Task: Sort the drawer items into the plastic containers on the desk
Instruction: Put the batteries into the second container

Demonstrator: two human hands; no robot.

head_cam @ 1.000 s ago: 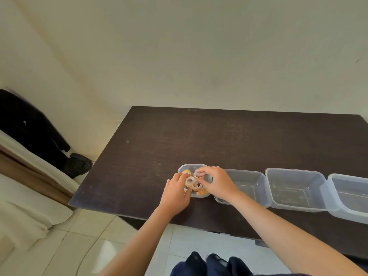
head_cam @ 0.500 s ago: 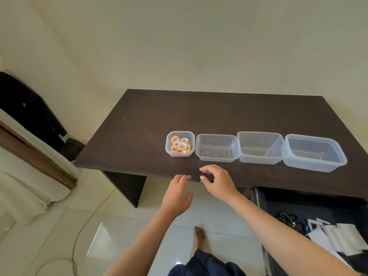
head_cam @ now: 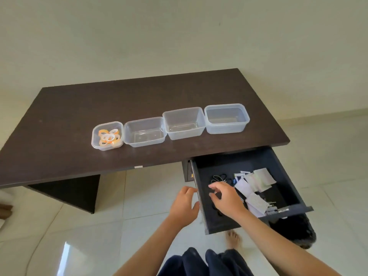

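Four clear plastic containers stand in a row on the dark desk (head_cam: 69,120). The small left container (head_cam: 95,140) holds several orange and white tape rolls (head_cam: 109,137). The second container (head_cam: 145,133), third container (head_cam: 184,124) and right container (head_cam: 227,118) hold nothing. Under the desk's right end the dark drawer (head_cam: 286,180) stands pulled out, with black hair ties (head_cam: 220,178), white paper slips (head_cam: 256,182) and binder clips (head_cam: 271,208) inside. My right hand (head_cam: 225,198) hovers over the drawer's left part, fingers spread and curled, holding nothing. My left hand (head_cam: 184,204) is open just outside the drawer's left wall.
Glossy white tiled floor (head_cam: 59,226) lies below. My dark trousers (head_cam: 205,261) and a bare foot (head_cam: 233,239) show at the bottom. A dark furry thing (head_cam: 294,230) sits under the drawer's front corner. The cream wall (head_cam: 179,36) backs the desk.
Both hands left the small tape container, drew back off the desk and moved right and down to the drawer. The view swung right, so the pulled-out drawer now shows.
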